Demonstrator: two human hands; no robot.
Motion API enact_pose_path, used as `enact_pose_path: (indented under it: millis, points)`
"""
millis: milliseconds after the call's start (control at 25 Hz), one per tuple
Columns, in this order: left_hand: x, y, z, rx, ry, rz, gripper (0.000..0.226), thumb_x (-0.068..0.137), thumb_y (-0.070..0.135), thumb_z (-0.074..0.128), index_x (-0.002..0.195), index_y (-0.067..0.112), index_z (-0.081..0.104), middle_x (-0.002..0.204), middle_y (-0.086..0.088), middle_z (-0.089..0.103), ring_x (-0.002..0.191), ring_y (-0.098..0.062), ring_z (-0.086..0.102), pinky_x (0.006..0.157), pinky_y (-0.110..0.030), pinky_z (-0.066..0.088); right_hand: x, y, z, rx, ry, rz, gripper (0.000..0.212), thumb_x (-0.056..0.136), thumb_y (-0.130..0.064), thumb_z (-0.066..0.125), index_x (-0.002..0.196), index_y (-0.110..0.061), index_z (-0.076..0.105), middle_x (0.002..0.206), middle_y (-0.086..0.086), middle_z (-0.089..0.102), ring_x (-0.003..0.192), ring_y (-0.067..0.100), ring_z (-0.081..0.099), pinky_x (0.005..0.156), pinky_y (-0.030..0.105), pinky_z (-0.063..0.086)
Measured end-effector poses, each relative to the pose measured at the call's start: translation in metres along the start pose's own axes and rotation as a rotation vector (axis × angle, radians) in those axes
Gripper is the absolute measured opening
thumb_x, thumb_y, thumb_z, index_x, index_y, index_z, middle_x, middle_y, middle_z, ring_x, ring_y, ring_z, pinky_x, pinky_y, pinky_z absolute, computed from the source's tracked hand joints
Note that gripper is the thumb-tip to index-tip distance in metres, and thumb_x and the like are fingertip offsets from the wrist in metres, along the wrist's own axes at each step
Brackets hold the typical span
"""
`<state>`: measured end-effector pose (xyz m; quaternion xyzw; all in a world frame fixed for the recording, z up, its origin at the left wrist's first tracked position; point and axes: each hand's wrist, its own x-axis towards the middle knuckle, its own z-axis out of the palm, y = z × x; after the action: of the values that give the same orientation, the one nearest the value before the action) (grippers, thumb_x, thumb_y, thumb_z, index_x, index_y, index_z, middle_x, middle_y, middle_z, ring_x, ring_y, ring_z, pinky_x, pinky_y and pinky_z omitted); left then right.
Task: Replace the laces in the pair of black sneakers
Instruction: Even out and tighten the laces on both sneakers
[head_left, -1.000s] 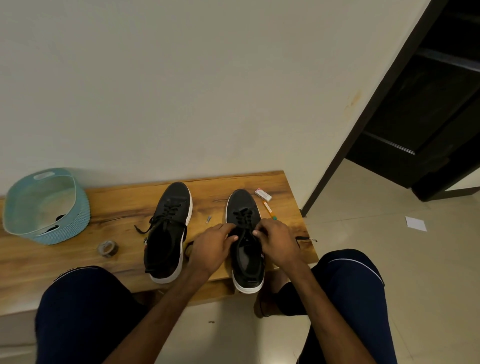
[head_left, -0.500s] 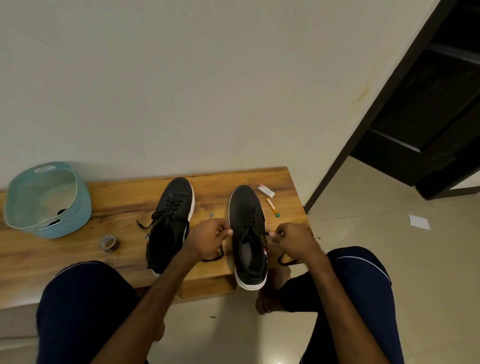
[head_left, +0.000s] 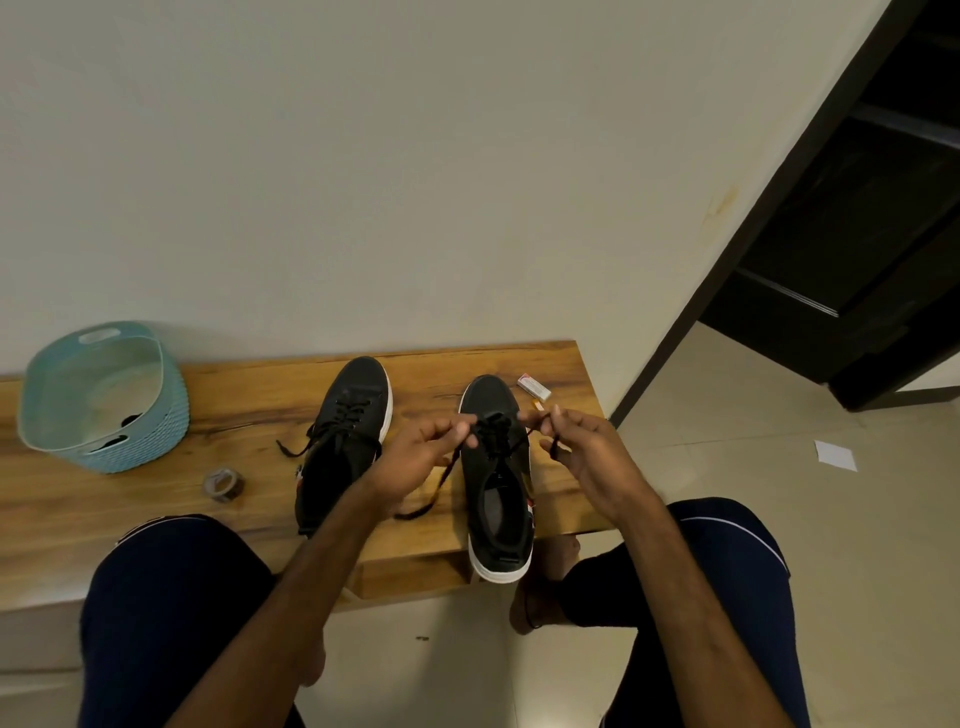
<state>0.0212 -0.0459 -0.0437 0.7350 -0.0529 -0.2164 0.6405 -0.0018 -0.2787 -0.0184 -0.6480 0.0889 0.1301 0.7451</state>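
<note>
Meanwhile left hand (head_left: 415, 460) and right hand (head_left: 589, 457) each pinch lace ends (head_left: 440, 484); basket (head_left: 111, 449), tape (head_left: 223, 484) sit aside.

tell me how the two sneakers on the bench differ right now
The left hand and right hand each pinch the lace of the right sneaker; the left sneaker has no hand on it, and a loose lace end trails on the bench. The right sneaker's heel overhangs the bench edge; the left sneaker sits farther back, angled. Both are black with white soles.
</note>
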Motion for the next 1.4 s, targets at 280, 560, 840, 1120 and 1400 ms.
enact_pose_path:
  millis: [280, 560, 840, 1120, 1400]
  points:
    - [0.006, 0.012, 0.037, -0.362, 0.212, 0.2, 0.039, 0.102, 0.025, 0.047, 0.1, -0.011, 0.06, 0.093, -0.027, 0.065, 0.087, -0.023, 0.066, 0.085, -0.031, 0.052, 0.006, 0.018, 0.039, 0.096, 0.089, -0.169, 0.026, 0.102, -0.022, 0.05, 0.109, -0.007, 0.071, 0.072, 0.004, 0.054, 0.068, 0.014, 0.048, 0.074, 0.029, 0.045]
    - [0.011, 0.01, 0.033, -0.253, 0.262, 0.339, 0.027, 0.097, 0.005, 0.055, 0.121, -0.001, 0.066, 0.098, -0.02, 0.07, 0.091, -0.02, 0.064, 0.09, -0.026, 0.052, 0.014, 0.013, 0.036, -0.003, 0.08, -0.251, 0.036, 0.105, -0.005, 0.042, 0.134, -0.016, 0.061, 0.078, 0.003, 0.06, 0.064, 0.01, 0.045, 0.066, 0.019, 0.042]
    - [0.012, 0.001, 0.033, 0.11, 0.305, 0.342, 0.03, 0.092, 0.007, 0.065, 0.122, 0.007, 0.068, 0.101, 0.007, 0.074, 0.092, -0.014, 0.069, 0.08, -0.015, 0.052, 0.018, 0.025, 0.035, -0.132, 0.174, -0.186, 0.025, 0.1, 0.0, 0.049, 0.122, -0.006, 0.06, 0.076, 0.01, 0.07, 0.056, 0.01, 0.052, 0.059, 0.022, 0.045]
    - [0.017, -0.007, 0.033, 0.404, 0.34, 0.426, 0.023, 0.09, 0.01, 0.068, 0.11, 0.018, 0.075, 0.103, 0.008, 0.074, 0.093, -0.001, 0.068, 0.084, -0.033, 0.059, 0.02, 0.034, 0.04, -0.1, 0.314, -0.132, 0.005, 0.096, -0.008, 0.061, 0.101, -0.009, 0.062, 0.077, 0.006, 0.074, 0.065, 0.012, 0.063, 0.062, 0.025, 0.052]
    - [0.012, 0.006, 0.043, 0.208, 0.429, 0.232, 0.036, 0.078, 0.014, 0.082, 0.106, 0.021, 0.061, 0.077, 0.004, 0.072, 0.071, 0.001, 0.068, 0.066, -0.016, 0.055, 0.017, 0.035, 0.04, -0.135, 0.207, -0.095, 0.01, 0.095, -0.008, 0.063, 0.097, -0.006, 0.072, 0.077, 0.003, 0.067, 0.064, 0.002, 0.059, 0.065, 0.021, 0.05]
